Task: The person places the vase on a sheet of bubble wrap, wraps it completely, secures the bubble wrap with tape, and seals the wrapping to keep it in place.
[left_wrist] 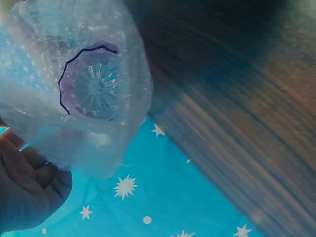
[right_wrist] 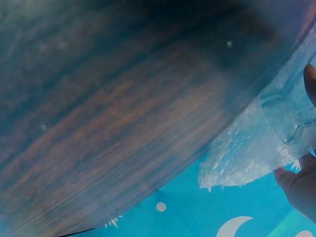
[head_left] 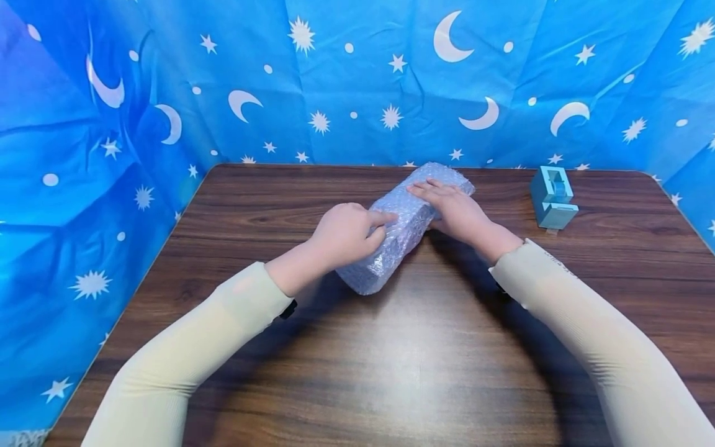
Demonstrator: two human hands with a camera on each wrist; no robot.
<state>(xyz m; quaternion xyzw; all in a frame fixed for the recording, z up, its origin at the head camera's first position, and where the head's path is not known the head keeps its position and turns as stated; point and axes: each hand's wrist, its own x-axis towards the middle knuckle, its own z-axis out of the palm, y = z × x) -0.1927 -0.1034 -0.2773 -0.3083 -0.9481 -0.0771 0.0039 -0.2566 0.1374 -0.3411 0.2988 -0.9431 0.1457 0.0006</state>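
Note:
A long bundle of clear bubble wrap (head_left: pixel 373 264) lies slantwise on the table between both hands. Through its near end, the left wrist view shows a purple-tinted glass vessel (left_wrist: pixel 94 84) with a dark scalloped rim and a ribbed base. My left hand (head_left: pixel 347 234) touches the top of the bundle with a straight index finger; its other fingers are curled. Farther along, my right hand (head_left: pixel 452 210) rests on the wrap, fingers extended over the top and thumb low at the near side. Loose wrap (right_wrist: pixel 242 158) juts out at the far end in the right wrist view.
A light-blue tape dispenser (head_left: pixel 553 197) stands at the back right of the wooden table (head_left: pixel 402 366). Behind the table and at both sides hangs a blue cloth (head_left: pixel 368 87) with white moons and stars, close to the table edges.

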